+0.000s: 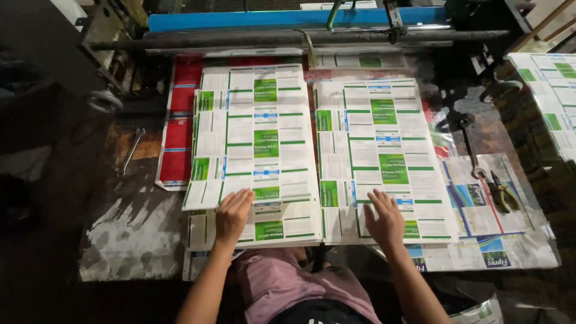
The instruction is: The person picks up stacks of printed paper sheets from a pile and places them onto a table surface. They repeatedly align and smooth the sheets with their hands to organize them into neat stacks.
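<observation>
Both hands lie flat, fingers spread, gripping nothing: left hand (233,213) on the left printed-sheet stack (255,144), right hand (384,219) on the right stack (384,156), near tabletop edge. Uneven pressure could skew loose top sheets.

You've got two stacks of green-and-white printed sheets, a left stack (252,144) and a right stack (381,159), plus one red sheet (179,129) (peeking out left), one pair of pliers (503,195) and one spanner (471,153).
</observation>
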